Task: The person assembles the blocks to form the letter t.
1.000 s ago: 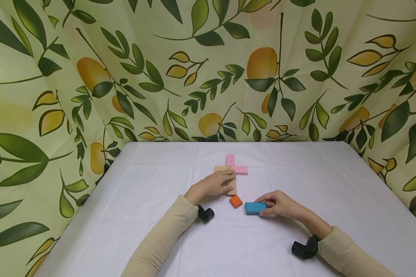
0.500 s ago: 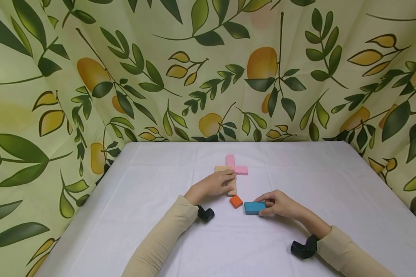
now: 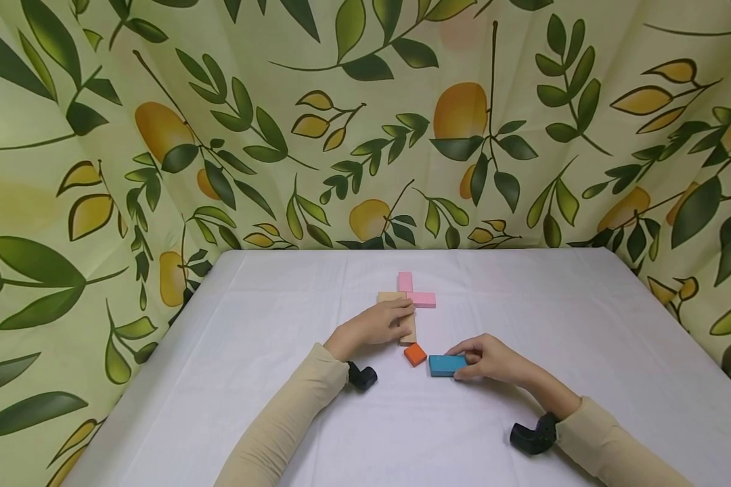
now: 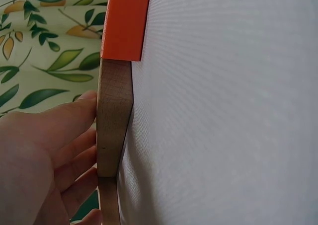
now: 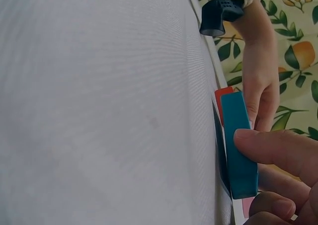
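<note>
My right hand (image 3: pixel 493 358) pinches a blue rectangular block (image 3: pixel 447 366) by its right end, thumb on the near side. In the right wrist view that block (image 5: pixel 238 150) has a dark shadow beside it; I cannot tell if it touches the cloth. Just left of it lies a small orange block (image 3: pixel 415 354), turned at an angle, near the end of a plain wooden block (image 3: pixel 408 331). My left hand (image 3: pixel 378 322) rests on the wooden blocks, fingers extended and relaxed. Part of a second wooden block (image 3: pixel 390 296) shows past the fingers.
Two pink blocks, one pointing away (image 3: pixel 405 281) and one sideways (image 3: pixel 423 299), adjoin the wooden ones. Everything lies on a white cloth-covered table (image 3: pixel 268 433). A leaf-and-fruit patterned curtain (image 3: pixel 365 135) hangs behind its far edge. Black devices are strapped at both wrists.
My right hand has shifted very slightly left with the blue block, bringing it a little nearer the orange block. The left hand stays where it was.
</note>
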Action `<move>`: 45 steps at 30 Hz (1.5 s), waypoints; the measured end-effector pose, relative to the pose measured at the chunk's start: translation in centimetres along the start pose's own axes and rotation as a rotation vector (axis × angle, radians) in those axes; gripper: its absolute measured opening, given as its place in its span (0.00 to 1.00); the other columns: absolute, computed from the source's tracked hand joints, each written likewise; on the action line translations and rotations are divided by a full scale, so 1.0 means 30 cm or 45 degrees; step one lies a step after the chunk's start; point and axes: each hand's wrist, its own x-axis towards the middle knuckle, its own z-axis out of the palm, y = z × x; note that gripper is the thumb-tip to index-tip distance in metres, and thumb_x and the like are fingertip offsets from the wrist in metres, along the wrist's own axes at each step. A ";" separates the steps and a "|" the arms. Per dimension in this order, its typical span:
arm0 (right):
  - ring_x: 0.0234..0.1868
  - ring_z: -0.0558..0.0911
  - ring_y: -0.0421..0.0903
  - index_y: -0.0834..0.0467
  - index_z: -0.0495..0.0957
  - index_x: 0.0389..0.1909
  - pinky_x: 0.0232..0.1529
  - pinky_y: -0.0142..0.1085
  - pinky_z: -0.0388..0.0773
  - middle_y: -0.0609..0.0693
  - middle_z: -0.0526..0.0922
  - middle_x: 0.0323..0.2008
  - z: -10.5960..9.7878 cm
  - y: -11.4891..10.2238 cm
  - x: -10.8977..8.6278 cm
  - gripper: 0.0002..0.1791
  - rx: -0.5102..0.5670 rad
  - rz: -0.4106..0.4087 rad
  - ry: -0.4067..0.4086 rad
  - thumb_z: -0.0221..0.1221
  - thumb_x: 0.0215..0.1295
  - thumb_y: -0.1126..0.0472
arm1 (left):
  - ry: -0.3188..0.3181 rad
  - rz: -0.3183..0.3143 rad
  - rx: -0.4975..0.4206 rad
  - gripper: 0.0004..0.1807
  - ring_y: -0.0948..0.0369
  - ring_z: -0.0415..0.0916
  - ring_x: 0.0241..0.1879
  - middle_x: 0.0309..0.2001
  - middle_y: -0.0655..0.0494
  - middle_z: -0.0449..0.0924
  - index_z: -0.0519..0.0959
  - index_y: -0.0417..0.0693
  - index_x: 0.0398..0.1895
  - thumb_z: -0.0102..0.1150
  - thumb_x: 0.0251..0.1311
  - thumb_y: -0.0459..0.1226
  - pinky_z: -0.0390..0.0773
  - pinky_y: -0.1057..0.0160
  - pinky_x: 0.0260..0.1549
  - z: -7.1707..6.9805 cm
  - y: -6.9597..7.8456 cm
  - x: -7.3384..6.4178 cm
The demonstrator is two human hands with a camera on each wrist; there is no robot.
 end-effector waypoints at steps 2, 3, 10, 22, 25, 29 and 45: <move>0.22 0.60 0.34 0.68 0.81 0.48 0.26 0.27 0.57 0.43 0.58 0.18 0.000 0.002 0.002 0.22 0.002 -0.001 -0.002 0.68 0.54 0.60 | -0.001 -0.002 0.001 0.30 0.55 0.53 0.76 0.75 0.55 0.58 0.63 0.49 0.71 0.51 0.69 0.46 0.57 0.56 0.75 0.000 -0.001 0.000; 0.21 0.60 0.34 0.68 0.81 0.48 0.25 0.28 0.56 0.43 0.58 0.18 0.000 0.002 0.002 0.22 0.005 -0.001 -0.003 0.68 0.54 0.61 | 0.000 -0.001 0.002 0.30 0.55 0.53 0.76 0.75 0.55 0.58 0.63 0.49 0.71 0.51 0.69 0.46 0.57 0.56 0.75 0.001 -0.001 0.000; 0.21 0.60 0.34 0.69 0.81 0.48 0.23 0.28 0.55 0.43 0.58 0.17 0.002 0.005 0.006 0.22 0.011 -0.005 -0.007 0.68 0.54 0.61 | 0.001 -0.005 0.029 0.29 0.56 0.53 0.76 0.75 0.56 0.58 0.63 0.50 0.71 0.51 0.69 0.47 0.57 0.56 0.75 0.003 -0.003 0.000; 0.21 0.60 0.34 0.69 0.81 0.48 0.24 0.27 0.55 0.43 0.58 0.18 0.002 0.009 0.011 0.22 -0.001 -0.007 -0.001 0.68 0.53 0.60 | -0.001 -0.012 0.016 0.30 0.56 0.53 0.77 0.75 0.56 0.58 0.63 0.50 0.72 0.51 0.69 0.47 0.57 0.56 0.75 0.002 0.002 -0.003; 0.21 0.60 0.34 0.69 0.81 0.48 0.24 0.27 0.56 0.43 0.58 0.17 0.003 0.011 0.012 0.22 -0.005 -0.009 0.001 0.68 0.53 0.60 | -0.001 -0.008 0.002 0.30 0.56 0.52 0.77 0.75 0.55 0.58 0.63 0.49 0.72 0.51 0.69 0.46 0.56 0.56 0.75 0.000 0.004 -0.006; 0.21 0.60 0.34 0.69 0.81 0.48 0.24 0.28 0.55 0.43 0.59 0.17 0.003 0.011 0.015 0.22 -0.010 -0.003 -0.001 0.68 0.53 0.60 | 0.003 -0.006 -0.001 0.30 0.56 0.52 0.77 0.75 0.55 0.58 0.63 0.49 0.71 0.51 0.69 0.46 0.56 0.56 0.75 -0.001 0.005 -0.006; 0.22 0.61 0.35 0.68 0.81 0.48 0.26 0.27 0.57 0.43 0.59 0.18 0.007 0.004 0.017 0.23 -0.010 0.028 0.011 0.69 0.52 0.60 | -0.001 -0.002 0.009 0.30 0.54 0.54 0.76 0.75 0.55 0.58 0.63 0.49 0.71 0.51 0.69 0.47 0.57 0.56 0.75 -0.003 0.001 -0.002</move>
